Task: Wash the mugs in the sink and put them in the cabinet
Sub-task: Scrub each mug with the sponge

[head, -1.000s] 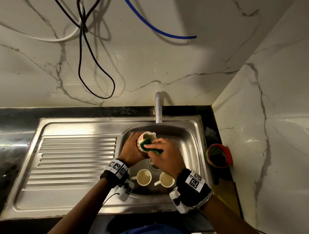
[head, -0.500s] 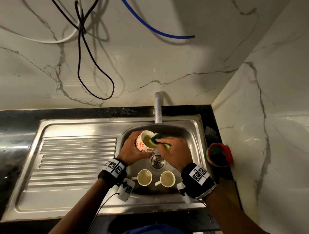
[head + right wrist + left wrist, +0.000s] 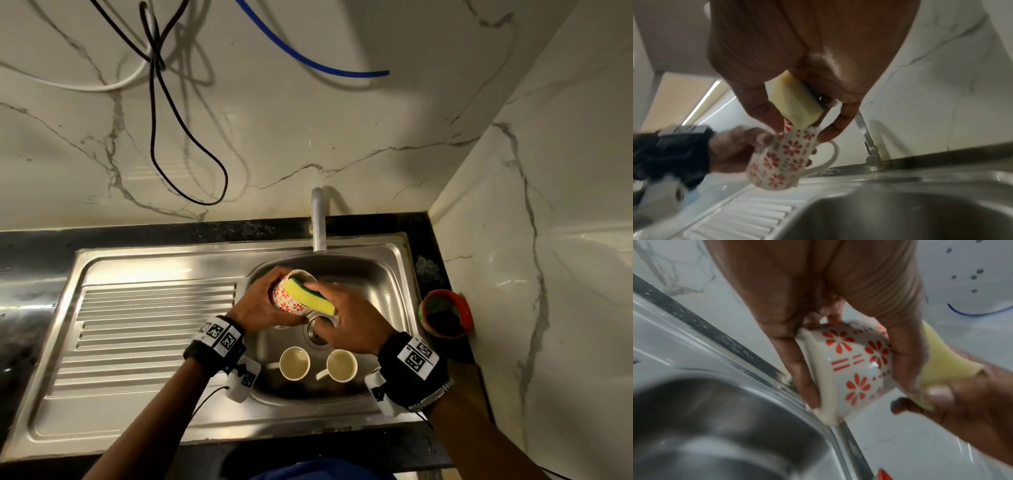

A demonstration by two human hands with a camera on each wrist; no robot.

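Note:
My left hand [image 3: 267, 305] grips a white mug with red flowers [image 3: 286, 301] above the sink basin [image 3: 380, 291]. The same mug [image 3: 855, 366] fills the left wrist view, and its handle shows on the mug [image 3: 781, 160] in the right wrist view. My right hand [image 3: 346, 322] holds a yellow and green sponge [image 3: 310, 296] against the mug's outer side near the rim. In the right wrist view the sponge [image 3: 795, 105] sits between thumb and fingers. Two cream mugs [image 3: 294, 363] [image 3: 342, 366] stand upright on the basin floor, near the front.
A steel tap [image 3: 318, 222] stands behind the basin. The ribbed draining board [image 3: 147, 329] lies to the left. A red bowl [image 3: 445, 313] sits on the black counter at the right, close to the marble side wall. Cables [image 3: 164, 120] hang on the back wall.
The sponge was inside the flowered mug's mouth; it has come out and now lies along the mug's outer side, yellow face up. The left hand has turned the mug slightly.

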